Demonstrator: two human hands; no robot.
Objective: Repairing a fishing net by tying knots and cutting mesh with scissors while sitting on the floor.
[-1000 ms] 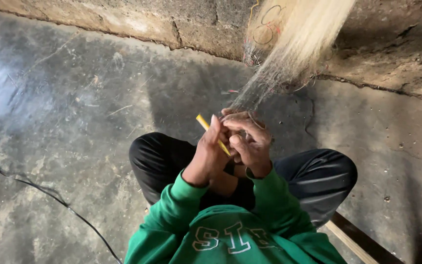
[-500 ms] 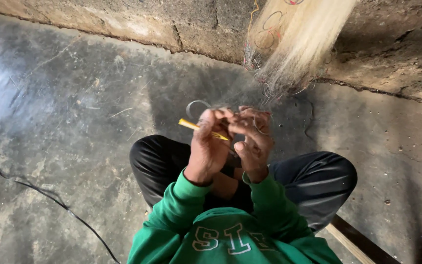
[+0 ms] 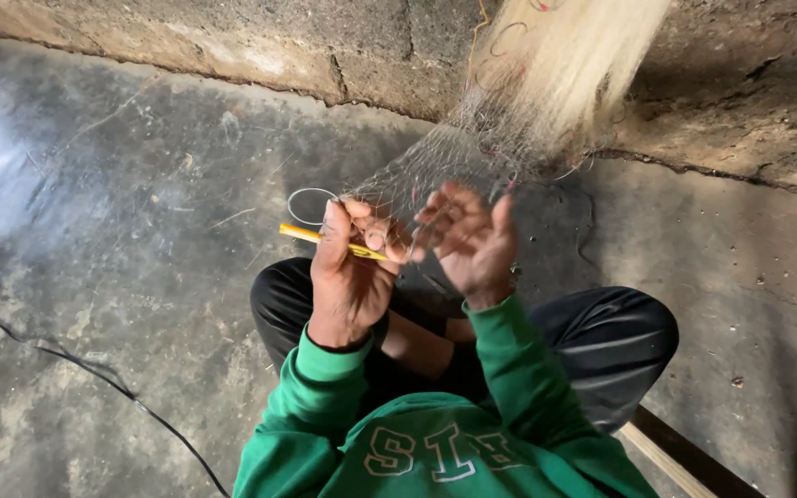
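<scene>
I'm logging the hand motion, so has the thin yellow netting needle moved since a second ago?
Yes. The thin yellow netting needle in the left hand has swung from pointing up to nearly level, its tip now pointing left, judged against the black-trousered knee below.

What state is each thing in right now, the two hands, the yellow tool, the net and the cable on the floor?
left hand: closed around the yellow tool
right hand: fingers spread, in the net's mesh
yellow tool: held level, tip pointing left
thread loop: curled above the tool
net: hanging bunched by the wall, stretched down to the hands
black cable: lying slack on the floor
</scene>
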